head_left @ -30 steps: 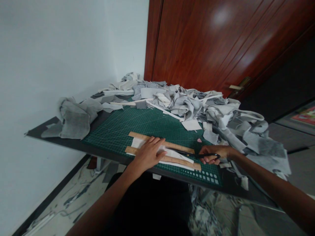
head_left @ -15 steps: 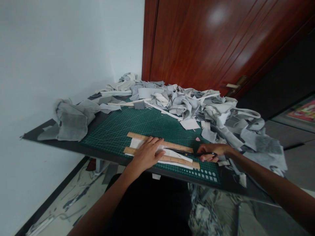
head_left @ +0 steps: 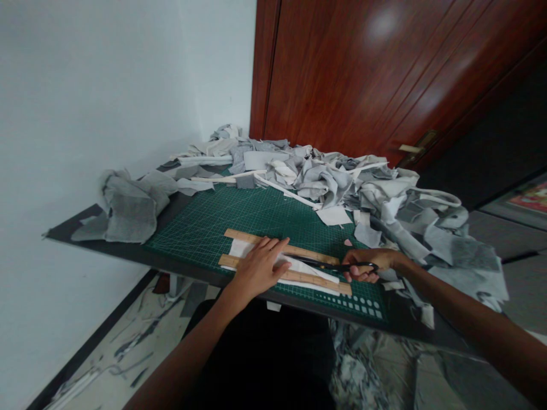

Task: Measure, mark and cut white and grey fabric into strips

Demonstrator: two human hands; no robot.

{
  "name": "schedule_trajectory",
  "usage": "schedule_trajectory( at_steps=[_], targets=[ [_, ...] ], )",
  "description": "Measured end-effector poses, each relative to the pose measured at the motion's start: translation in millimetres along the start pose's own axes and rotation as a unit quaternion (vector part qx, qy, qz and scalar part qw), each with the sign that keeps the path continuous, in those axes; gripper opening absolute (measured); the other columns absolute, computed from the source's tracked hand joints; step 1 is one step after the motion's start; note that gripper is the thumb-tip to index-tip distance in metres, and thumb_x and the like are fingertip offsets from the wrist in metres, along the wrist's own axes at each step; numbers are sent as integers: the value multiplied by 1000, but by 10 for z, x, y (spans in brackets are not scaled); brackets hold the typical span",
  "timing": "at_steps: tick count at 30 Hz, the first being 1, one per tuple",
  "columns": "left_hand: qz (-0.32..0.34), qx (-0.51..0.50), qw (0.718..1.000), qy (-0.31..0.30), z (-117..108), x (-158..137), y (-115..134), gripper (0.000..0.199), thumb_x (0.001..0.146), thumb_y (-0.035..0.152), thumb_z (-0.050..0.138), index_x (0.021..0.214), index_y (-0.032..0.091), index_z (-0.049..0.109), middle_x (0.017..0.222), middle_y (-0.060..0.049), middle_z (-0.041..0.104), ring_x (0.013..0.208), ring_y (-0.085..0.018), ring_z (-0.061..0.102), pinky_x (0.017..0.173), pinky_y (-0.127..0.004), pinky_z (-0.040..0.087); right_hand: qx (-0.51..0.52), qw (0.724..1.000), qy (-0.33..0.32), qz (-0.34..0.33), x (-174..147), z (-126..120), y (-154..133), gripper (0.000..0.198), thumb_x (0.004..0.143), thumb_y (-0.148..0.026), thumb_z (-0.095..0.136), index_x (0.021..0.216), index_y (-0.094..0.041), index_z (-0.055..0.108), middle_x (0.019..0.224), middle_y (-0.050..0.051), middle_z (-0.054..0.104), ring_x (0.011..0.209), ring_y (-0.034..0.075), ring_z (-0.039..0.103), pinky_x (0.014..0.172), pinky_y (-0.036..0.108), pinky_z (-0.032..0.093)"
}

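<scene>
My left hand (head_left: 261, 267) lies flat with fingers stretched over a strip of white cloth (head_left: 314, 271) and two wooden rulers, pressing them on the green cutting mat (head_left: 239, 210). The far ruler (head_left: 305, 251) runs along the cloth's back side. Along its front side, the near ruler (head_left: 318, 280) lies on top of the cloth. In my right hand (head_left: 363, 265), the fingers are closed round the handles of black scissors (head_left: 321, 265). The blades point left into the cloth between the rulers, and their tips are close to my left hand.
Grey and white fabric scraps (head_left: 325, 182) are heaped along the back and right of the dark table (head_left: 183, 267). A folded grey cloth (head_left: 130, 213) lies at the left edge. Behind stand a wooden door (head_left: 333, 74) and a white wall (head_left: 106, 85). More scraps (head_left: 354, 370) litter the floor.
The scissors and my right hand have shifted slightly left along the cloth, relative to the rulers. My left hand stays pressed in place. The whole view has moved a little.
</scene>
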State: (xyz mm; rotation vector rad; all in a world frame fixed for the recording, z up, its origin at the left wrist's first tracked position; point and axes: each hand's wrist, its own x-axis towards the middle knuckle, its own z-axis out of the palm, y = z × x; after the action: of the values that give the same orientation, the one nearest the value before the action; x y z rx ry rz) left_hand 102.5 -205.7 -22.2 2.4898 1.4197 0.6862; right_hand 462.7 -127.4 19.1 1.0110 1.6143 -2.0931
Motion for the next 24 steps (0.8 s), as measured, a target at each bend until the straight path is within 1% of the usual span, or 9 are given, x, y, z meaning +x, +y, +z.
schedule_trajectory(
  at_steps=[4,8,15,19,24],
  targets=[
    [-9,-4,1000,-7,-11,-3,1,63,103,42,58,158,18,40,148,-12,61,141,-33,53,125,-50,36,1,1000,4,6,49,36,-71,53,82,-62,80,92,-13,62,57,-11,42,42,3,32,37,15,28],
    [-6,-9,1000,5,-1,-3,-10,62,105,43,55,160,22,36,147,-11,63,141,-33,55,122,-53,39,-2,1000,22,5,50,65,-88,53,82,-62,80,92,-13,62,57,-11,42,42,2,33,36,13,26],
    [-13,-4,1000,0,-20,3,5,64,103,42,58,159,17,38,146,-13,63,140,-33,55,122,-50,39,-6,999,45,16,79,114,-103,45,80,-53,82,86,-14,62,52,-13,38,38,1,27,33,12,24],
    [-8,-9,1000,8,-9,6,-3,62,104,43,56,158,19,38,146,-12,63,140,-33,54,121,-52,40,-4,998,55,22,87,138,-122,41,81,-49,83,85,-14,62,51,-13,36,38,1,27,33,11,23],
    [10,-31,999,6,40,8,-53,58,106,38,51,159,22,36,150,-12,61,142,-31,54,123,-53,37,-3,998,61,22,85,122,-126,43,80,-51,83,83,-14,61,50,-13,36,37,1,27,32,12,22]
  ],
)
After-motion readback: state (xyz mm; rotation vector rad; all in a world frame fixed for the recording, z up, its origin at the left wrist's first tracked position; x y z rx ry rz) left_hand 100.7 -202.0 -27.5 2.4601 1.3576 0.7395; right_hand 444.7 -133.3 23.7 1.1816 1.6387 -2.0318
